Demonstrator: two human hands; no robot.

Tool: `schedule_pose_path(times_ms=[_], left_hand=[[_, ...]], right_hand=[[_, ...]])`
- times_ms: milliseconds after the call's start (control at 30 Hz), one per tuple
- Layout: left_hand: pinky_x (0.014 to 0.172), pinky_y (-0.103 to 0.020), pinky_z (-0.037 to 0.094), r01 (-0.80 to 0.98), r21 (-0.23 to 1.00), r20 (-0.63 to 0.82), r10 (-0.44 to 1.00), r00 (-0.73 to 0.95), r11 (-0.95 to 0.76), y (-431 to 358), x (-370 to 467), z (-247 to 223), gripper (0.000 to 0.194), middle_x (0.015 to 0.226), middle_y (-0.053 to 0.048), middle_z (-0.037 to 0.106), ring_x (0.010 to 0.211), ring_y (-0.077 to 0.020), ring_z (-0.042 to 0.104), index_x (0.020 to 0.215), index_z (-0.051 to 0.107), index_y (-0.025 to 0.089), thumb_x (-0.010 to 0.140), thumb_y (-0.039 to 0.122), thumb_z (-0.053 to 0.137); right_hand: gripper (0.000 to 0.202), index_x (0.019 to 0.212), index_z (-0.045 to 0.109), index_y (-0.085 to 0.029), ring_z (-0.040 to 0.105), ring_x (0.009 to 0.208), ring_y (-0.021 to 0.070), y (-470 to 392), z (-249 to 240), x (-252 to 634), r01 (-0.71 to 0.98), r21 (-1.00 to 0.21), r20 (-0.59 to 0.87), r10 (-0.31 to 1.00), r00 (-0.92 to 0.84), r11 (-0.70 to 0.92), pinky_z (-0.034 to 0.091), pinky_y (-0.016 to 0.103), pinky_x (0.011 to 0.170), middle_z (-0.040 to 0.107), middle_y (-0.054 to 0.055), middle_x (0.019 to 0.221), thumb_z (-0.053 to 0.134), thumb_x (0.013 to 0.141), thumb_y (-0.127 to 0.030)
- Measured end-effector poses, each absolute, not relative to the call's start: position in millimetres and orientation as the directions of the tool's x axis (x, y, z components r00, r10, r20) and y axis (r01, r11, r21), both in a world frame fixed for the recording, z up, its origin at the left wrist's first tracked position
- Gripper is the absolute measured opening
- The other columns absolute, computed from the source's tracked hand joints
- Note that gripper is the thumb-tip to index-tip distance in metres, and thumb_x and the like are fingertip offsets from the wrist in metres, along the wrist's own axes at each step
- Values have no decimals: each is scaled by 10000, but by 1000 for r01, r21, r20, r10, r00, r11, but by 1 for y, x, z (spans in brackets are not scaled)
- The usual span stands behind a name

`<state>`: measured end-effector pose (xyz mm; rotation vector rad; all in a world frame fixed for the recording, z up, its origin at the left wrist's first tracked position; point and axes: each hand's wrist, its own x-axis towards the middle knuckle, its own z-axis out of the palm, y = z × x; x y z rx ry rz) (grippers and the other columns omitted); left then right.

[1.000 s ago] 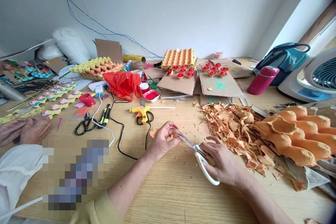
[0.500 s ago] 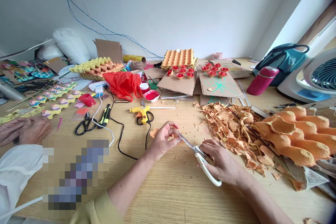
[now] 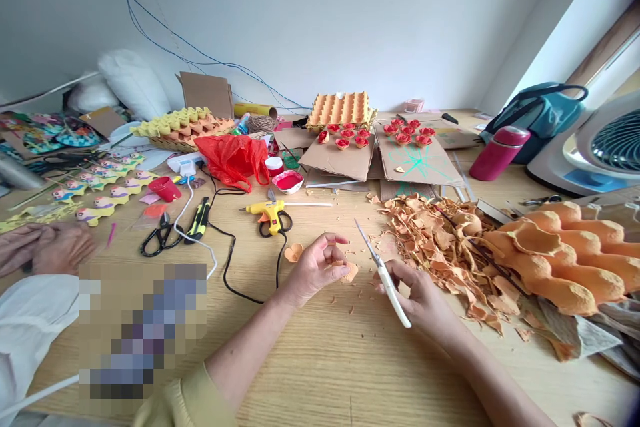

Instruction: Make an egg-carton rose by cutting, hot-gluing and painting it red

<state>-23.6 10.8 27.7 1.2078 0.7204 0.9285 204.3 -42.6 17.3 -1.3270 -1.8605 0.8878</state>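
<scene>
Between the fingertips of my left hand is a small orange carton piece. My right hand grips white-handled scissors, their blades pointing up and to the left, apart from the piece. A cut orange flower shape lies just behind my left hand. Orange scraps are heaped beyond my right hand, beside an orange egg carton. Small crumbs are scattered on the table between and behind my hands.
A yellow glue gun, black-handled scissors and a yellow cutter lie to the left. Red flowers stand on cardboard at the back. Another person's hands rest at far left. A pink bottle stands at right.
The scissors have moved away from my left hand and turned more upright. The orange piece in my left fingers now shows more clearly.
</scene>
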Motion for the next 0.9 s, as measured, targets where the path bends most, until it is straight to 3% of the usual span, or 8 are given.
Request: schedule_pose_path(times_ms=[233, 367, 600, 733, 900], left_hand=[[696, -258, 398, -116, 989, -2, 808, 589, 87, 5, -18, 18, 529, 768, 40, 572, 710, -108, 536, 1189, 553, 201, 758, 314, 838], [751, -269, 428, -42, 997, -23, 784, 620, 62, 2, -15, 14, 537, 775, 39, 561, 743, -114, 550, 1217, 539, 209, 772, 285, 830], [891, -307, 452, -77, 996, 85, 817, 571, -49, -5, -6, 11, 670, 958, -14, 592, 912, -164, 589, 1317, 526, 248, 728, 205, 842], [827, -282, 460, -228, 964, 8, 840, 543, 138, -1, 6, 18, 638, 890, 14, 594, 840, -141, 597, 1262, 539, 249, 709, 226, 856], [855, -280, 447, -350, 883, -72, 828, 556, 312, 7, 20, 27, 634, 978, -31, 696, 915, -151, 636, 1245, 559, 219, 698, 235, 879]], right_hand=[[172, 981, 624, -243, 605, 908, 197, -43, 15, 197, 220, -955, 151, 963, -225, 201, 468, 325, 843, 662, 12, 975, 702, 886, -362], [237, 994, 599, -237, 593, 846, 187, -44, 13, 189, 168, -977, 92, 970, -226, 132, 473, 317, 792, 638, 0, 889, 726, 862, -388], [409, 1025, 521, -252, 574, 762, 182, -41, 12, 186, 47, -993, 101, 987, -124, 108, 490, 310, 682, 607, 8, 858, 701, 826, -560], [461, 992, 499, -259, 529, 687, 166, -40, 18, 186, 30, -992, 124, 992, -5, 124, 474, 293, 594, 582, 9, 828, 706, 790, -618], [380, 1022, 516, -257, 540, 742, 166, -41, 15, 189, 26, -979, 202, 976, 82, 201, 483, 286, 637, 580, 13, 879, 721, 837, -519]])
